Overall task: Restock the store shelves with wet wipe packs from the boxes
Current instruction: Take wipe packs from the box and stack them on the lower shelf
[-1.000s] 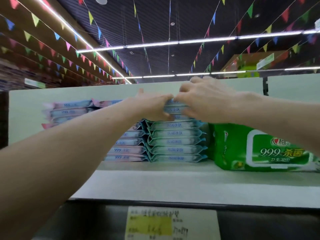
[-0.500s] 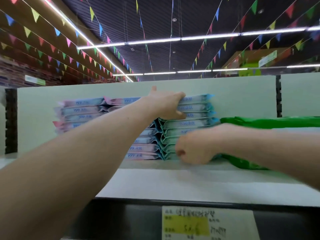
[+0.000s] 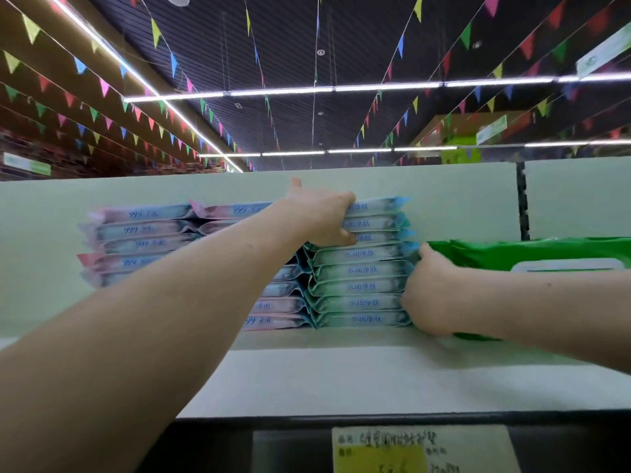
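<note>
White store shelf (image 3: 341, 380), back edge: left hand (image 3: 321, 216) curls its fingers over soft teal plastic wipe packs (image 3: 362, 271); right hand (image 3: 430, 295) braces their end, fingers hidden. Likely light, slippery, so squeeze both ends.
</note>
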`<move>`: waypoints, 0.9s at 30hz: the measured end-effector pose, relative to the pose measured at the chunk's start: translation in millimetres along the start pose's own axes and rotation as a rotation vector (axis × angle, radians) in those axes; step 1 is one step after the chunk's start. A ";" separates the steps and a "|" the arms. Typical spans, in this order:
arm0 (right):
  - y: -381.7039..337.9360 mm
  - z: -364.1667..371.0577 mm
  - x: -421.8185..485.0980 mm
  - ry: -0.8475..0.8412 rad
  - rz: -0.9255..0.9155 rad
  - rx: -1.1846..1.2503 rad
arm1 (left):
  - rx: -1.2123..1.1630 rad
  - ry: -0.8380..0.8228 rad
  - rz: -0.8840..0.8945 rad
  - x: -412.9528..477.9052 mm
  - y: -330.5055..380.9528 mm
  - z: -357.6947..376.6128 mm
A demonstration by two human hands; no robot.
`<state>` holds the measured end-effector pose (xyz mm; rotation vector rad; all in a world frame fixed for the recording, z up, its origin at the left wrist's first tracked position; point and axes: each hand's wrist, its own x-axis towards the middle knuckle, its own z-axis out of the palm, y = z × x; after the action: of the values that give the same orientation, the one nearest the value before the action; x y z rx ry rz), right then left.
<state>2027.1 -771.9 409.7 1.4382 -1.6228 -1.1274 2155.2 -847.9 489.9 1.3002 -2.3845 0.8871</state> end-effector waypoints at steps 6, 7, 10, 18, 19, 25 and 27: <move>-1.4 13.6 25.9 0.035 0.095 0.044 | 0.033 -0.012 0.019 0.8 2.0 -6.1; 0.2 13.1 24.5 0.054 0.091 0.045 | 0.036 -0.015 0.020 0.8 1.7 -6.5; 0.3 11.9 28.3 0.089 0.108 0.027 | 0.051 -0.031 0.018 1.0 0.7 -6.5; 25.8 0.4 -23.7 0.343 -0.052 0.322 | 0.036 -0.029 0.001 -0.3 6.2 -8.4; 35.8 -3.6 -29.3 0.393 -0.052 0.485 | -0.005 -0.030 -0.001 -0.2 6.0 -7.4; 77.3 -16.4 -27.7 1.026 0.268 1.372 | -0.112 -0.053 -0.019 -5.4 9.7 -6.5; 71.4 -22.5 -15.0 0.845 0.266 1.564 | -0.090 -0.059 -0.041 -7.1 11.3 -7.7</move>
<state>2021.8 -760.0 484.9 1.9458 -1.8213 1.1654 2149.4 -833.8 488.0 1.3536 -2.4029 0.7307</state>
